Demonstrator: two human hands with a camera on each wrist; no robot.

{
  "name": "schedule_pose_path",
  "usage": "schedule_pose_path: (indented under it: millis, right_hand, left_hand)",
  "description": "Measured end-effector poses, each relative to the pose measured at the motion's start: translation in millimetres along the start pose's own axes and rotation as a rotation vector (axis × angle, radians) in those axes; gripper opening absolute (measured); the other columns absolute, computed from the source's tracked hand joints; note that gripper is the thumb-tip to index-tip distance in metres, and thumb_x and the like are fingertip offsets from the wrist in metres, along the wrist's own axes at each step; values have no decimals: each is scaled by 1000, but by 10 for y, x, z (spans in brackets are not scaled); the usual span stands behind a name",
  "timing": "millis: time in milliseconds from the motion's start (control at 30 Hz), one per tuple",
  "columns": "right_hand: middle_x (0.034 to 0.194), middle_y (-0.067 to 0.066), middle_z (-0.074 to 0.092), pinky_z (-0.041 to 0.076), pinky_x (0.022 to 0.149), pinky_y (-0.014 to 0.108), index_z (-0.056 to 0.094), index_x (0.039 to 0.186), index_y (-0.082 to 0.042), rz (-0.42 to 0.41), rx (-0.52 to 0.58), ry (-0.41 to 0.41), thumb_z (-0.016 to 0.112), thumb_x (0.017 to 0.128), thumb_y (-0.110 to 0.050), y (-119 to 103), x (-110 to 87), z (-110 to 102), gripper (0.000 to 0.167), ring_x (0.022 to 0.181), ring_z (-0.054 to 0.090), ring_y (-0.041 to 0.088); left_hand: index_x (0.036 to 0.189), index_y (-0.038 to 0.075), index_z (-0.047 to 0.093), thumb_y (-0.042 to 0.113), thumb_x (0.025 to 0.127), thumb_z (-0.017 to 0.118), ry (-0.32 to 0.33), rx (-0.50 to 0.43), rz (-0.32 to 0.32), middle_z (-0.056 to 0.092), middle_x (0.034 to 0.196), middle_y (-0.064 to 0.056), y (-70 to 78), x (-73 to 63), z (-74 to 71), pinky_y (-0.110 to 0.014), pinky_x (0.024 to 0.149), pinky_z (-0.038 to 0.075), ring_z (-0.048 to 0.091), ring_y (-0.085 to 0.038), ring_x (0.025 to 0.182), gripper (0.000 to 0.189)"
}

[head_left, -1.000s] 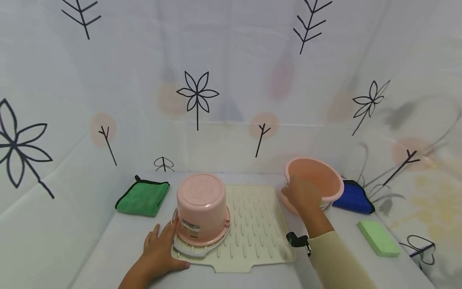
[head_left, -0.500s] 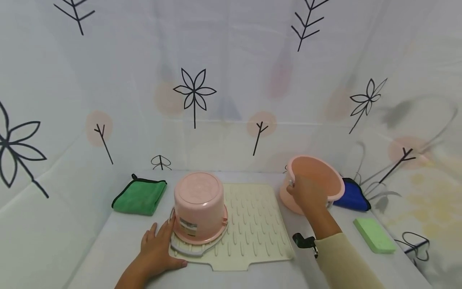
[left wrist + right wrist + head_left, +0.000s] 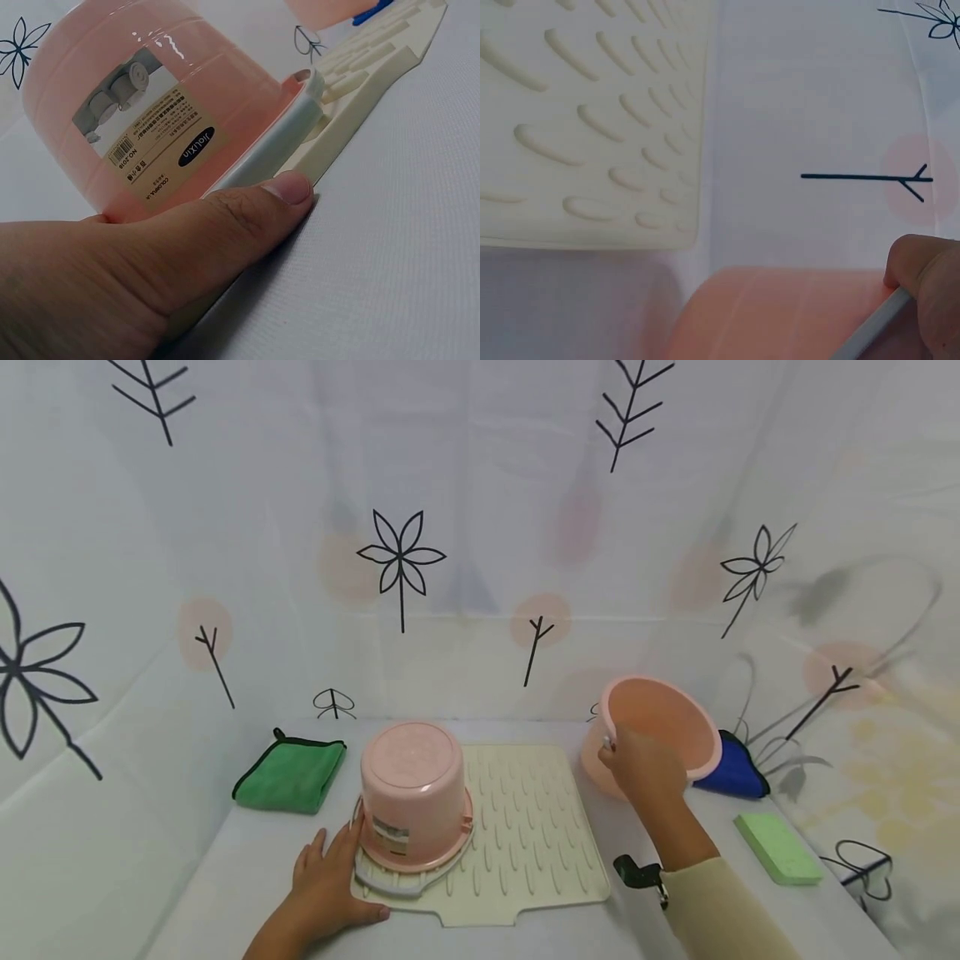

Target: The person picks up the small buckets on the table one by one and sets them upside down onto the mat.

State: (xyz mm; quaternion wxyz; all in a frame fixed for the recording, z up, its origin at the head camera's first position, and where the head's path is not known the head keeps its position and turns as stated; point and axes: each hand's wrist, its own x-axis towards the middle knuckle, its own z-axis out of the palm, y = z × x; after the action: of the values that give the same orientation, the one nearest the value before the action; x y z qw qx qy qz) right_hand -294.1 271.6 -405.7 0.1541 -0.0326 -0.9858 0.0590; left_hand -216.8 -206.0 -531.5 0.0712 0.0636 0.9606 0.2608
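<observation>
A pink bucket (image 3: 412, 793) stands upside down on the left part of a cream ribbed drainer mat (image 3: 536, 827), its grey handle (image 3: 262, 154) lying around the rim. My left hand (image 3: 322, 881) rests beside it with spread fingers, fingertips at the bucket's rim. In the left wrist view the thumb (image 3: 240, 214) lies along the mat's edge under the handle. Right of the mat, a second pink bucket (image 3: 671, 714) tilts with its mouth toward me. My right hand (image 3: 647, 768) grips it at the near rim and its grey handle (image 3: 874, 322).
A folded green cloth (image 3: 292, 774) with black edging lies left of the mat. Behind the tilted bucket is a blue cloth (image 3: 731, 768), partly hidden. A light green sponge (image 3: 778, 849) lies at the right. A patterned white curtain (image 3: 465, 635) closes off the back and sides.
My right hand has shifted a little to the right, and the bucket in it has tipped and risen slightly. The left hand and the upside-down bucket stay together as before.
</observation>
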Motion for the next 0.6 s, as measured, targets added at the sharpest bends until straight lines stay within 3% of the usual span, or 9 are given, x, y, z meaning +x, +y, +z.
schedule_pose_path:
  millis: [167,400,600]
  right_hand:
    - [49,4,41,30,43,31,52,78,-12,-26,-23,151,71,96,-39,-19,-96,20,38,40,40,21]
    - [50,4,36,32,45,31,58,80,-9,-173,-63,448,83,88,-26,-31,-240,30,31,40,34,21]
    - [52,4,36,30,46,30,42,65,-9,-164,5,562,77,88,-24,-23,-346,31,44,42,33,19]
  left_hand:
    - [167,9,22,73,49,94,-1,-4,-3,34,165,-27,10,-5,-6,-79,116,4,8,-66,150,152]
    - [167,9,21,73,50,94,8,-3,8,34,165,-26,9,-12,-16,-79,115,5,9,-67,149,152]
    - [167,8,21,73,50,94,-2,-7,1,34,165,-27,22,-23,-15,-79,116,4,8,-68,149,152]
